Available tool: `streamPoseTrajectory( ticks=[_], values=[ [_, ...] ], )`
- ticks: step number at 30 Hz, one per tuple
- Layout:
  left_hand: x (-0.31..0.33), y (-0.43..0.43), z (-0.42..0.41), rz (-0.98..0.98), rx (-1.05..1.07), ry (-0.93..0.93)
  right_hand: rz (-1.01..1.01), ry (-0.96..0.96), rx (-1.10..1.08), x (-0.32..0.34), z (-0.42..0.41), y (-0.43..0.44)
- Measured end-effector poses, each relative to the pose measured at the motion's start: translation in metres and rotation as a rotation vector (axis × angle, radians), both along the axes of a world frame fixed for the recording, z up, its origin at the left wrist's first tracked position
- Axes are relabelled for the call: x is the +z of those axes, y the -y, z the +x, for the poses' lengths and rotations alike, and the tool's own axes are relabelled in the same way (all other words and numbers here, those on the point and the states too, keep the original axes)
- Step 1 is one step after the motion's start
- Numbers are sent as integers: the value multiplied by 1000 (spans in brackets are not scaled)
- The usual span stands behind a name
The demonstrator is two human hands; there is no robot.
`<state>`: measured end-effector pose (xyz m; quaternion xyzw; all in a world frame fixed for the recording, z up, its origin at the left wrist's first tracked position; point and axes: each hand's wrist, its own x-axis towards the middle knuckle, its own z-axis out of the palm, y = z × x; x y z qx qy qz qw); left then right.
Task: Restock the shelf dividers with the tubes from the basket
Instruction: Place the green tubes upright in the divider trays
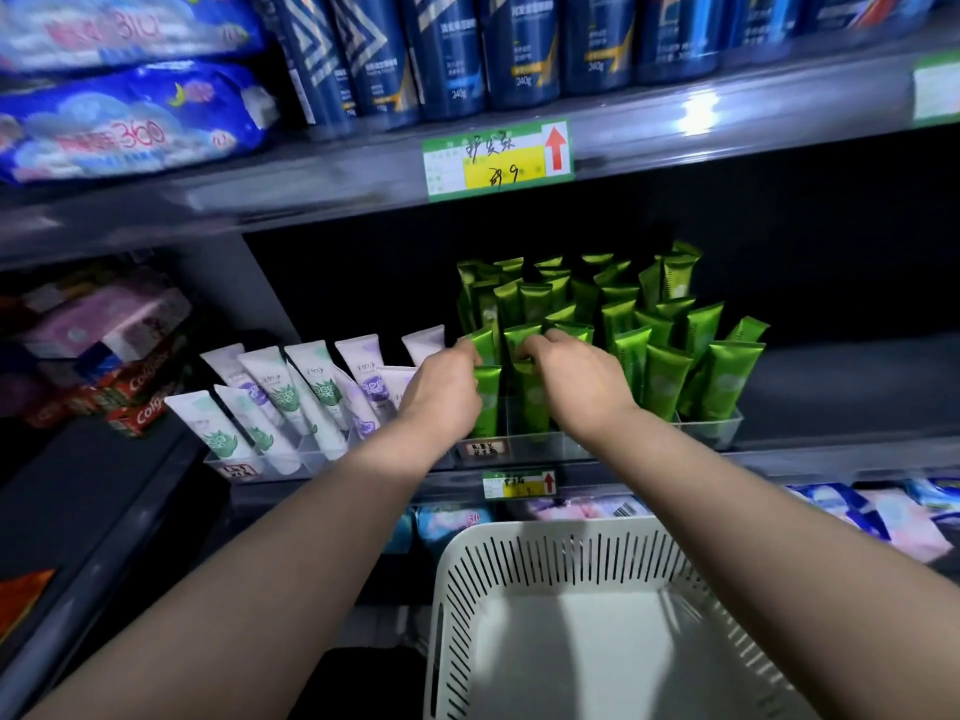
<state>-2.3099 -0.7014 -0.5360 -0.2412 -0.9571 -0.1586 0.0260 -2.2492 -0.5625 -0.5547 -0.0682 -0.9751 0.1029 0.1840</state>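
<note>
Several green tubes (660,381) stand upright in a clear shelf divider (717,426) on the middle shelf. My left hand (441,389) has its fingers curled on the top of a green tube (488,402) at the front left of the divider. My right hand (576,379) has its fingers curled over the top of the neighbouring green tube (535,407). Below, the white slotted basket (519,563) shows a bare bottom with no tubes in it.
White and lilac tubes (291,397) lean in a second clear divider to the left. Red toothpaste boxes (140,402) lie further left. Blue bottles (452,54) and blue packs (119,122) fill the upper shelf. Price tags (498,158) hang on the shelf edges.
</note>
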Motion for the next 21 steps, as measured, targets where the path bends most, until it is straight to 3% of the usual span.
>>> streamPoseTrajectory(
  ticks=[6,21],
  values=[
    [9,-4,-5,-197,-85,-143,9,-12,-11,0,-1,-2],
    [14,3,-10,-238,-40,-151,80,-63,-28,3,-8,4]
  ],
)
